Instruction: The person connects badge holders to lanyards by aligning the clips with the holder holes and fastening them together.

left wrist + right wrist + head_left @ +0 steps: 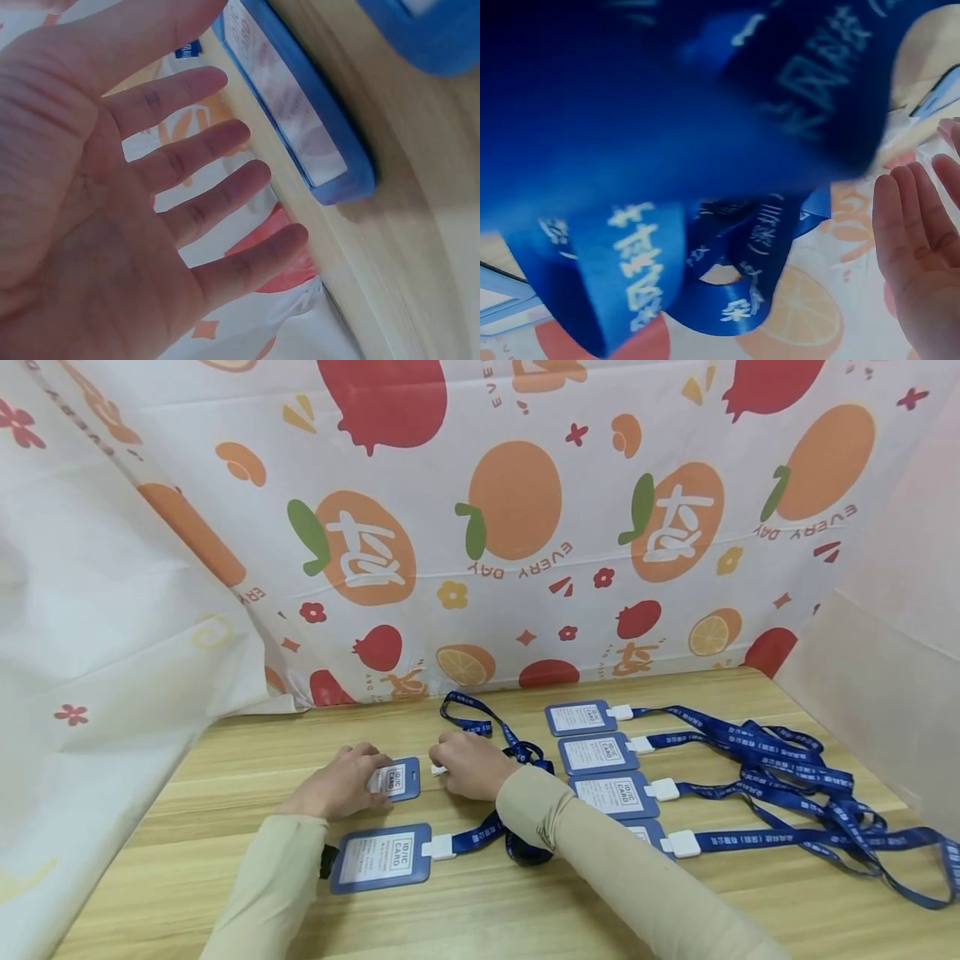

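A blue ID card holder with a white printed card lies by my left hand, partly hidden under it. In the left wrist view the four fingers are spread and nearly straight beside the holder; the thumb's tip is out of frame. My right hand pinches the white clip of a blue lanyard just right of that holder. Loose lanyard strap hangs close below the wrist in the right wrist view. Nearer me lies another card holder, its white clip joined to a lanyard.
Several card holders lie in a column to the right, partly behind the right sleeve. Their blue lanyards tangle toward the table's right edge. A fruit-print curtain stands behind the wooden table.
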Demonstrator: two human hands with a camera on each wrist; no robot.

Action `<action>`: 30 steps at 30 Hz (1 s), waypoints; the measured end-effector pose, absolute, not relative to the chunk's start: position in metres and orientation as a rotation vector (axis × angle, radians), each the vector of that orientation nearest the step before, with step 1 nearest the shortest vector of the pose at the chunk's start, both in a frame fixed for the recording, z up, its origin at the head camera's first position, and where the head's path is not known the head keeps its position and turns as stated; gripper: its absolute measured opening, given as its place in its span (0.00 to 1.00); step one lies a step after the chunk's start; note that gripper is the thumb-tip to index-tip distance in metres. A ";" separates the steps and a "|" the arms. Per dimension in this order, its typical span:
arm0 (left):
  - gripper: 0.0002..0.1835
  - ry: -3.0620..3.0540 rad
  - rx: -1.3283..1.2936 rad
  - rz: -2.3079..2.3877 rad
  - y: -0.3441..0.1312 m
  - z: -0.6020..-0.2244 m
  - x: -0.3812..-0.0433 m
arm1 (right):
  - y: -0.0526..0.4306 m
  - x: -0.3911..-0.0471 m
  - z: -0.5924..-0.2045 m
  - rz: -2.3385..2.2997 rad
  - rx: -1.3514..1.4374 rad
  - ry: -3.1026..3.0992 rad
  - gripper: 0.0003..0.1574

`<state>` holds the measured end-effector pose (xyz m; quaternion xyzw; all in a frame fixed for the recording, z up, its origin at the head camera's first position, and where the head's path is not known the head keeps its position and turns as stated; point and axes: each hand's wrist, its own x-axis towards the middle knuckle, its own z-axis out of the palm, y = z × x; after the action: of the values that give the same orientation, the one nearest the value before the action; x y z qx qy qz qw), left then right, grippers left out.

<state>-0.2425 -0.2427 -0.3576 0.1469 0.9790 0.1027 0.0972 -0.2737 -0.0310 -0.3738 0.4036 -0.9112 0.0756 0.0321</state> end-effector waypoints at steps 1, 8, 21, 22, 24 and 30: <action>0.30 2.890 0.432 0.300 -0.242 -0.358 -0.244 | -0.030 -0.274 -0.374 0.230 1.239 -2.810 0.12; 0.30 2.828 0.425 0.317 -0.242 -0.359 -0.250 | -0.029 -0.277 -0.377 0.169 1.228 -2.803 0.13; 0.31 2.804 0.410 0.370 -0.242 -0.357 -0.254 | -0.032 -0.288 -0.388 0.131 1.198 -2.804 0.16; 0.30 2.801 0.405 0.373 -0.242 -0.357 -0.254 | -0.032 -0.289 -0.389 0.137 1.197 -2.807 0.16; 0.30 2.797 0.401 0.372 -0.241 -0.357 -0.255 | -0.032 -0.289 -0.391 0.148 1.200 -2.818 0.16; 0.28 2.801 0.400 0.384 -0.243 -0.358 -0.255 | -0.030 -0.290 -0.394 0.146 1.212 -2.835 0.17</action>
<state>-0.2547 -0.2429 -0.3579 0.1387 0.9709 0.1331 0.1426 -0.2897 -0.0304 -0.3939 0.3924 -0.9182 0.0471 0.0273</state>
